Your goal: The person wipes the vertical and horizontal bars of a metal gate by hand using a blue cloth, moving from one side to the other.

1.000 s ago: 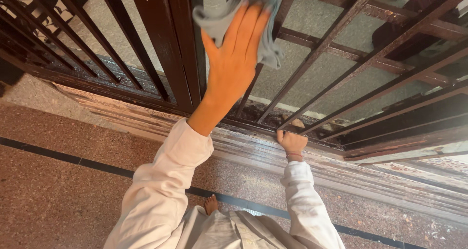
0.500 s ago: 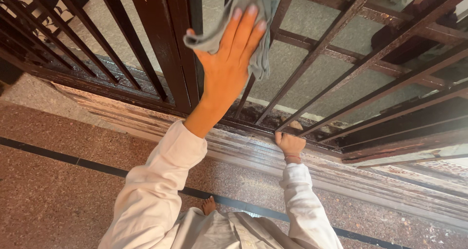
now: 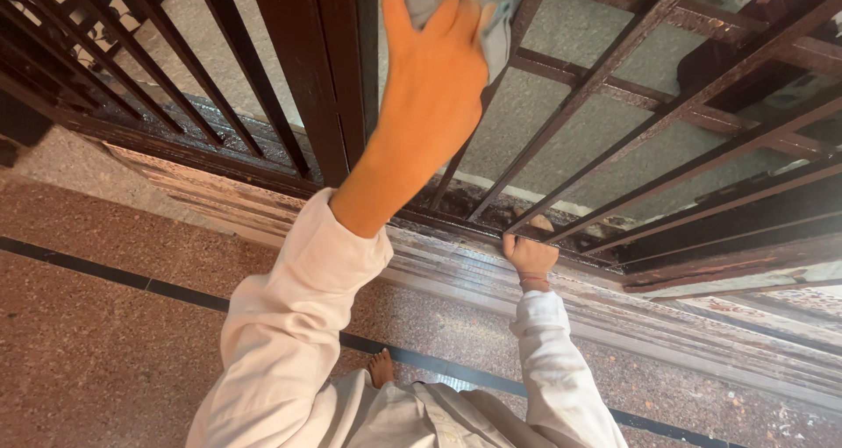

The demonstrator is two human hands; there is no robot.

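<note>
Head view looks down along a dark metal grille (image 3: 605, 71) of slanted bars set in a low frame. Left hand (image 3: 438, 71) is raised flat against the bars, fingers spread and pressed onto a grey-blue cloth (image 3: 491, 18), which is bunched between palm and grille near the top edge of the picture; part of the cloth runs out of view. Just left of that hand stands a broad dark upright post (image 3: 307, 71). Right hand (image 3: 529, 255) is lower down, its grip curled shut around the foot of one bar where it meets the bottom rail (image 3: 702, 264), beside a patch of dirt in the track. Both arms wear pale long sleeves (image 3: 289, 325). Below lies a reddish speckled stone floor (image 3: 96, 360) crossed by a dark inlaid stripe, and a bare foot (image 3: 381, 367) shows near that stripe.
</note>
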